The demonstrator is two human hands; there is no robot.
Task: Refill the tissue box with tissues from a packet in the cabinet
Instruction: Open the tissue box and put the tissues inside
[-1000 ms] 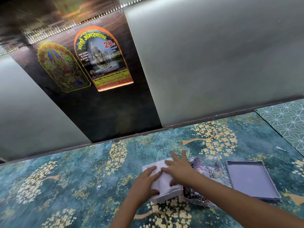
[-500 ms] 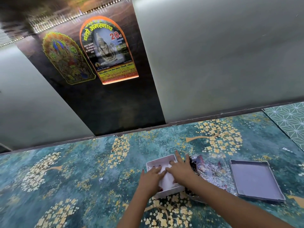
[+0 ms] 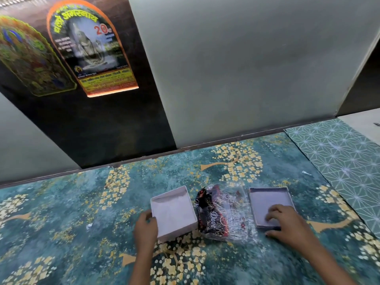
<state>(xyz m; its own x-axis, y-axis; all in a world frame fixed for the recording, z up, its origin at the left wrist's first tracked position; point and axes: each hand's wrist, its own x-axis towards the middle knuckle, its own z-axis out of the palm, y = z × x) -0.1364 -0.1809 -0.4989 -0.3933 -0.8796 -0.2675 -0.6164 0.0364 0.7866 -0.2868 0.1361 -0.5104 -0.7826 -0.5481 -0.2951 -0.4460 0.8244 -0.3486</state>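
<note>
The left hand (image 3: 146, 228) rests against the near-left corner of the open tissue box (image 3: 173, 212), its fingers curled lightly on the wall as if steadying it rather than gripping it. The box looks filled: its inside is one flat pale sheet level, which I take for the tissues. Just to the right of those fingers and the box lies the crumpled plastic packet (image 3: 221, 212), flattened and apparently emptied, touching or nearly touching the box. Further right, the right hand (image 3: 287, 224) lies spread over the near edge of the box lid (image 3: 267, 204), which sits inside-up on the patterned surface (image 3: 72, 212); the fingers are flat and fairly wide, thumb at the near rim, and whether they have hold of it I cannot tell.

So the filling seems done; what is left, by my reckoning, is to set the lid on the box and clear the wrapper.

Half a second back both hands were together in the box, pressing the tissues down. Now they have parted: the left has slid to the box's corner and the right has crossed over the packet to the lid.
</note>
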